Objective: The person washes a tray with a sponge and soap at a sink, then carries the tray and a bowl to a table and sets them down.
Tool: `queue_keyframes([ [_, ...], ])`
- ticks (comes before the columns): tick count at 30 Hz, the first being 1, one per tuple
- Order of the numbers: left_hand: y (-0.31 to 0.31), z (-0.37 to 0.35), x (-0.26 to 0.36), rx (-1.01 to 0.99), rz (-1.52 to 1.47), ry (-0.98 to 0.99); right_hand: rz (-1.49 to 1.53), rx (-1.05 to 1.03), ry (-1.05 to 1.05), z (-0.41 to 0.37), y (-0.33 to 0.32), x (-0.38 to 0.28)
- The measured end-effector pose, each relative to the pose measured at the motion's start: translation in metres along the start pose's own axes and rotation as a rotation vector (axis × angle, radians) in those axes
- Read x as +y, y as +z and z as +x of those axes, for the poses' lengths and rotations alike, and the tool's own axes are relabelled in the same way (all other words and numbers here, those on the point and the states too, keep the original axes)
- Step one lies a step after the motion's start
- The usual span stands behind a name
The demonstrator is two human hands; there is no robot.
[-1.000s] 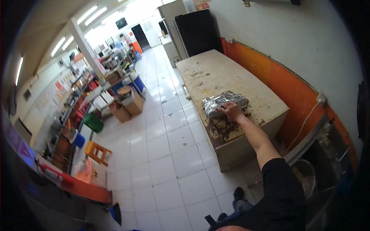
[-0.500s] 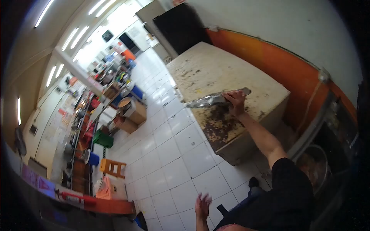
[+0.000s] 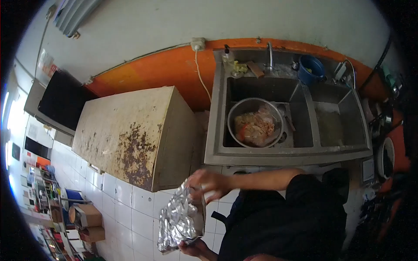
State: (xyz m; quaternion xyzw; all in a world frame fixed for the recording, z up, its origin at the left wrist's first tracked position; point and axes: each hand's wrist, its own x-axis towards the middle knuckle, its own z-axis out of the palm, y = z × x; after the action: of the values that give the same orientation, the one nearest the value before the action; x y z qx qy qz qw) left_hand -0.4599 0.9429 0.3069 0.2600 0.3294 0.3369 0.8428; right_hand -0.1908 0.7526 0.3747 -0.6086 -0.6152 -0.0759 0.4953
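A flat package wrapped in crinkled aluminium foil is held in front of my body, over the tiled floor. My right hand grips its upper edge, fingers bent over the foil. At the lower edge my left hand has closed on the package from below, with part of that hand hidden. What lies inside the foil cannot be seen.
A worn, stained chest freezer stands at the left. Behind my right arm is a steel double sink holding a metal bowl of food scraps. A blue bucket sits on its ledge. Cardboard boxes stand lower left.
My right hand has brought the foil package off the freezer top to my body. My left hand, previously free, now grips it too. The view has swung right toward the sink.
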Motion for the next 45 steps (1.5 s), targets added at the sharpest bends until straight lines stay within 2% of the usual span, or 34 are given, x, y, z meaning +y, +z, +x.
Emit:
queue_keyframes([
  [2,-0.004,-0.013,0.0,0.067,0.021,0.048,-0.249,0.163,0.323,-0.068,-0.044,0.033],
  [3,-0.026,-0.013,0.012,0.103,-0.034,-0.139,0.043,0.616,0.56,-0.11,-0.056,0.057],
  [4,-0.053,-0.013,0.029,0.138,-0.088,-0.323,-0.35,0.574,0.831,-0.137,-0.102,0.062],
  [5,-0.077,-0.016,0.041,0.174,-0.141,-0.504,-0.371,0.754,1.047,-0.183,-0.125,0.085],
  [6,-0.137,-0.009,0.043,0.208,-0.195,-0.684,-0.446,0.869,1.076,-0.267,-0.143,0.129],
  [7,-0.015,-0.046,0.004,0.028,0.239,0.057,-0.475,1.032,1.297,-0.313,-0.16,0.144],
  [8,0.019,-0.045,-0.005,-0.067,0.508,0.058,-0.483,1.012,1.48,-0.328,-0.183,0.14],
  [9,0.029,-0.031,-0.019,-0.164,0.537,-0.048,-0.489,0.982,1.668,-0.341,-0.202,0.137],
  [10,0.041,-0.016,-0.038,-0.265,0.56,-0.158,-0.477,0.979,1.672,-0.361,-0.214,0.145],
  [12,0.135,-0.02,-0.093,-0.097,0.519,-0.307,-0.223,1.029,1.734,-0.402,-0.223,0.162],
  [13,0.116,0.016,-0.133,-0.095,0.362,-0.493,-0.213,1.026,1.741,-0.399,-0.236,0.165],
  [14,0.227,-0.024,-0.163,-0.104,0.434,-0.557,-0.072,0.951,1.841,-0.39,-0.25,0.157],
  [15,0.232,-0.015,-0.207,-0.205,0.501,-0.551,0.077,0.873,1.936,-0.382,-0.261,0.15],
  [16,0.232,-0.004,-0.24,-0.276,0.493,-0.699,0.097,0.87,1.954,-0.388,-0.265,0.149],
  [17,0.262,-0.006,-0.266,-0.289,0.671,-0.799,0.353,1.027,1.891,-0.396,-0.266,0.146],
  [18,0.288,-0.007,-0.294,-0.389,0.658,-0.883,0.6,1.182,1.795,-0.405,-0.27,0.148],
  [20,0.324,-0.006,-0.338,-0.358,0.785,-1.012,0.695,1.215,1.67,-0.448,-0.273,0.153],
  [21,0.294,0.024,-0.37,-0.453,0.874,-1.115,0.774,1.248,1.536,-0.464,-0.275,0.16],
  [22,0.327,0.013,-0.379,-0.442,0.857,-1.102,0.781,1.25,1.537,-0.455,-0.285,0.161],
  [25,0.318,0.036,-0.423,-0.444,1.043,-1.163,0.955,1.256,1.722,-0.449,-0.299,0.172],
  [27,0.326,0.041,-0.438,-0.426,0.975,-1.303,0.808,0.987,1.811,-0.479,-0.278,0.206],
  [28,0.321,0.044,-0.446,-0.415,0.972,-1.308,0.813,0.98,1.821,-0.473,-0.283,0.211],
  [30,0.29,0.062,-0.467,-0.339,0.624,-1.488,0.493,0.628,1.891,-0.441,-0.299,0.223],
  [31,0.244,0.081,-0.491,-0.37,0.768,-1.43,0.376,0.637,1.893,-0.458,-0.286,0.238],
  [32,0.242,0.079,-0.498,-0.365,0.766,-1.428,0.379,0.631,1.893,-0.456,-0.29,0.243],
  [34,0.242,0.075,-0.504,-0.391,1.265,-1.037,0.381,0.473,1.883,-0.446,-0.299,0.253],
  [35,0.243,0.076,-0.501,-0.377,1.263,-1.034,0.14,0.413,2.012,-0.448,-0.296,0.26],
  [37,0.244,0.08,-0.493,-0.604,1.918,-0.496,0.21,0.414,1.96,-0.452,-0.294,0.283],
  [38,0.246,0.08,-0.492,-0.597,1.919,-0.498,0.272,0.43,1.912,-0.452,-0.295,0.292],
  [40,0.25,0.084,-0.492,-0.082,2.017,0.153,0.225,0.44,1.927,-0.449,-0.296,0.303],
  [41,0.238,0.099,-0.498,-0.078,2.01,0.156,0.165,0.363,1.965,-0.448,-0.297,0.309],
  [42,0.227,0.121,-0.504,-0.053,1.774,-0.208,0.103,0.287,1.999,-0.446,-0.297,0.315],
  [43,0.217,0.133,-0.506,-0.028,1.5,-0.545,-0.039,0.402,2.023,-0.451,-0.285,0.319],
  [45,0.219,0.142,-0.504,-0.049,1.629,-0.567,0.036,0.363,1.988,-0.409,-0.312,0.295],
])
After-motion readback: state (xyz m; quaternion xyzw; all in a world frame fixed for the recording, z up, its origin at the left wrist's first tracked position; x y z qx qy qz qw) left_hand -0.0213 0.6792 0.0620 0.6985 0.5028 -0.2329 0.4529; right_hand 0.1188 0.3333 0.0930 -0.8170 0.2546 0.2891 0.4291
